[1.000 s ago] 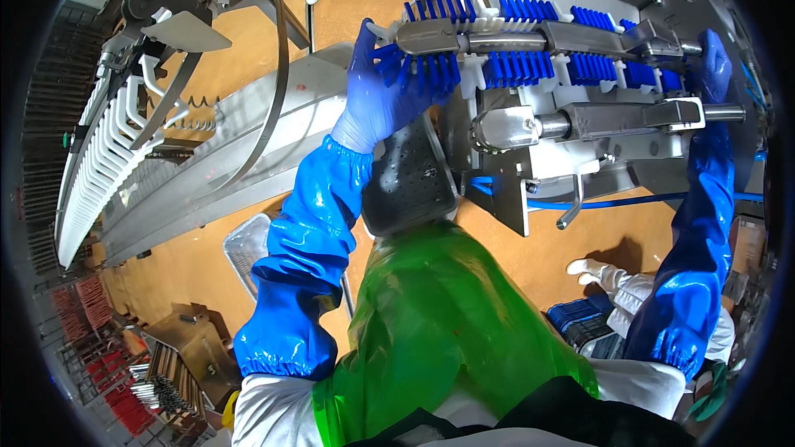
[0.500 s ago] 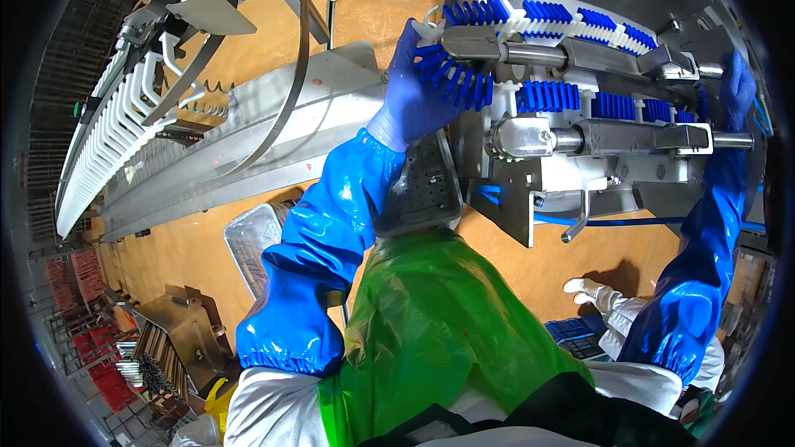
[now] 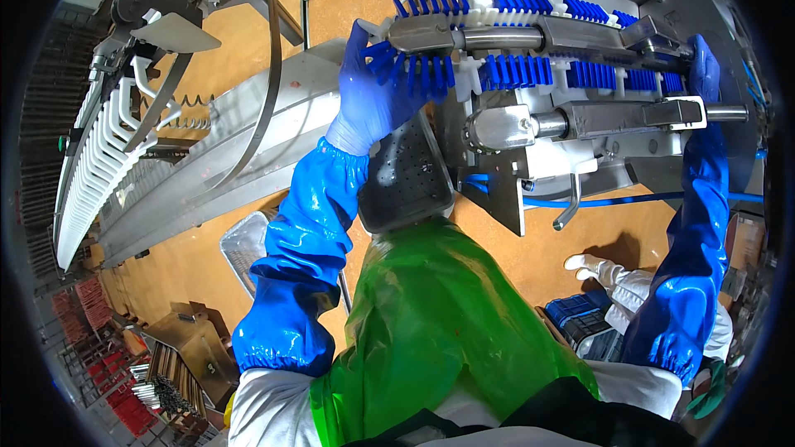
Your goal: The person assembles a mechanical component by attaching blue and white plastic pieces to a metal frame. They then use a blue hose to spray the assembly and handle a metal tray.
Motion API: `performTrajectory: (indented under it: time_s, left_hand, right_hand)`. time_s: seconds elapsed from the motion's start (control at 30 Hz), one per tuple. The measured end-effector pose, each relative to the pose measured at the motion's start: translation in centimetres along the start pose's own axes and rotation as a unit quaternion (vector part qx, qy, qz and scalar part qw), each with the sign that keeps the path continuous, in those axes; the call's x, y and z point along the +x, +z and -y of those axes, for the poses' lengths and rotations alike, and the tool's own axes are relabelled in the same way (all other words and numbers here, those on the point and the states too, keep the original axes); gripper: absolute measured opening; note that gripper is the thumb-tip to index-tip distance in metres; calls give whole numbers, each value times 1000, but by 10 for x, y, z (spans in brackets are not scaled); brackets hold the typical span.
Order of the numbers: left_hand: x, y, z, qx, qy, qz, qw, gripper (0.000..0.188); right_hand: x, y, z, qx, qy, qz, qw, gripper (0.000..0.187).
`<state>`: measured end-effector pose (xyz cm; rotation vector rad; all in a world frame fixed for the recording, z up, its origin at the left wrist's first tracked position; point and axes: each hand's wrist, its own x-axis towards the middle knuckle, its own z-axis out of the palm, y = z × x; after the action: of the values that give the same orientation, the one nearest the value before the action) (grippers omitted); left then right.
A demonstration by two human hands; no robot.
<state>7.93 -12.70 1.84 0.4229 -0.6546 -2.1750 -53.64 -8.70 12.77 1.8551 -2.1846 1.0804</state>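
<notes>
A conveyor unit carries a white chain with rows of blue plastic fingers [image 3: 517, 72]. It loops around the rounded left end of an upper metal bar [image 3: 421, 34]. My left hand [image 3: 368, 95], in a blue glove, is closed on that looped end, with the thumb on top and its fingers partly behind the blue fingers. At the far right end of the same bar, my right hand [image 3: 705, 74] rests with its fingers pointing away; their grip is partly hidden. A second metal bar [image 3: 617, 117] lies nearer to me, without blue fingers on its rounded tip.
A bent metal handle [image 3: 569, 203] juts out below the unit. Under my left wrist stands a perforated grey crate [image 3: 406, 178]. A long metal trough [image 3: 248, 128] runs to the left, beside a rack of curved white bars [image 3: 103, 153]. Another person's leg [image 3: 609, 285] shows at lower right.
My left hand has moved left with the looped chain end. More of the upper bar's round rod shows. My right hand has also shifted left, and the whole view has shifted slightly.
</notes>
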Motion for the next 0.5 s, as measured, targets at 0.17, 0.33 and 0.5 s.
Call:
performTrajectory:
  time_s: [0.17, 0.33, 0.5]
  left_hand:
    - [-1, 0, -1, -252, -56, 48, 965, 74]
    - [17, 8, -15, -249, -54, 89, 963, 73]
    - [9, 11, 2, -205, -6, 79, 976, 65]
  right_hand:
    - [5, -12, 75, -274, -324, 47, 904, 32]
    - [20, -5, 38, -305, -423, -2, 853, 35]
    - [15, -18, 49, -387, -424, 27, 819, 35]
